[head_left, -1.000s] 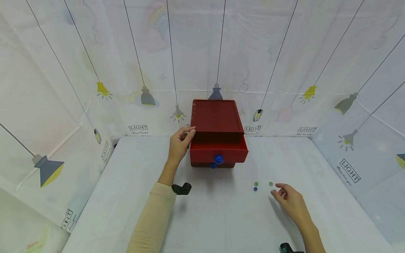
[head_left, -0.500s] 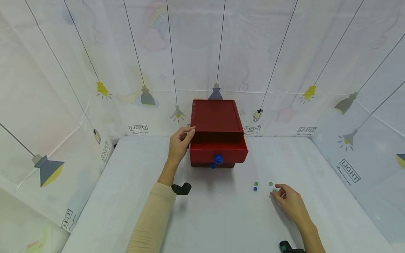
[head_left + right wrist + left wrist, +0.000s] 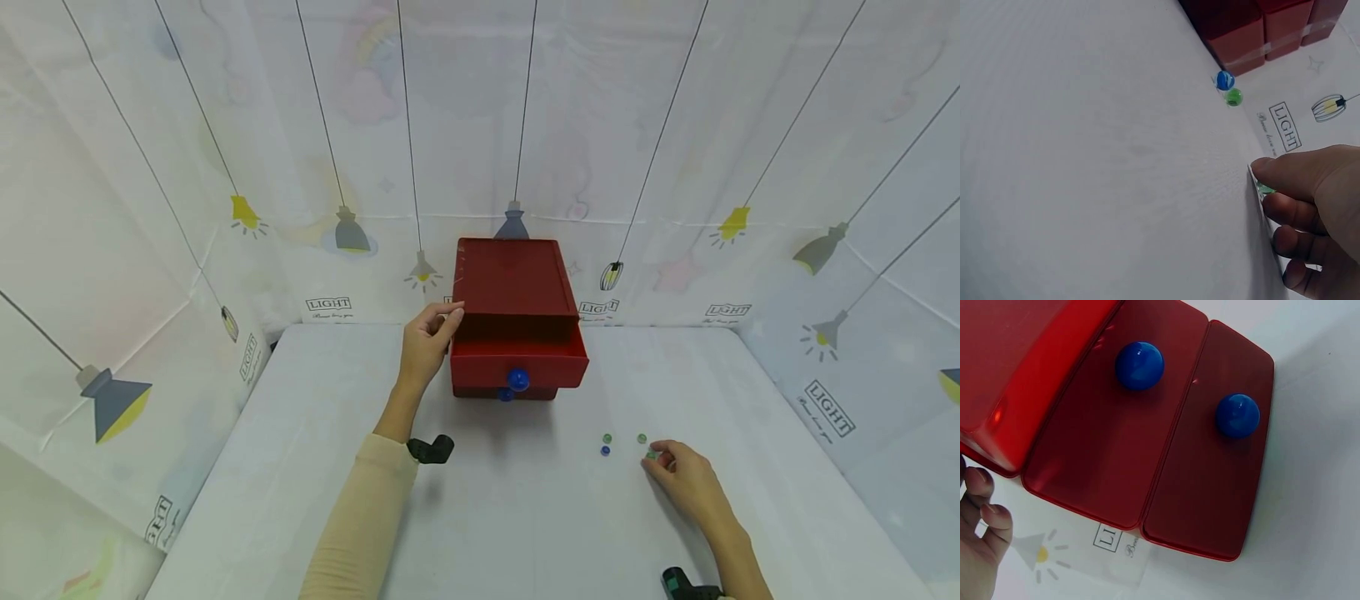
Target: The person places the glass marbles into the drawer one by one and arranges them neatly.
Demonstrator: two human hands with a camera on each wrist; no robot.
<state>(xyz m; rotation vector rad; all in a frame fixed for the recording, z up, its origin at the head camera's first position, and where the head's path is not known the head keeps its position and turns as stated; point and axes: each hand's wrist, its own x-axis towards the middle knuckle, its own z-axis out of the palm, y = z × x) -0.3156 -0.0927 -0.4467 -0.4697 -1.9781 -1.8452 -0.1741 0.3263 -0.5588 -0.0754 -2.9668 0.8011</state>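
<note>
A red drawer cabinet (image 3: 513, 279) with blue knobs stands at the table's far side, its top drawer (image 3: 487, 371) pulled out. My left hand (image 3: 423, 346) grips the cabinet's front left edge near the top, thumb and forefinger at the corner. In the left wrist view the curled fingertips (image 3: 997, 519) show beside the drawer's corner. To the right, my right hand (image 3: 690, 483) pinches a green glass marble (image 3: 1265, 187) between thumb and forefinger, close over the table. Just left of those fingers lies another green marble (image 3: 642, 438).
Further left, a green marble (image 3: 607, 438) and a blue marble (image 3: 605, 451) lie close together on the white table (image 3: 525, 517). Behind the cabinet hangs a white cloth (image 3: 660, 167) printed with lamps. Each wrist wears a black camera (image 3: 431, 450).
The right thumb and forefinger have closed in around the green marble. The left hand and the cabinet stay where they were.
</note>
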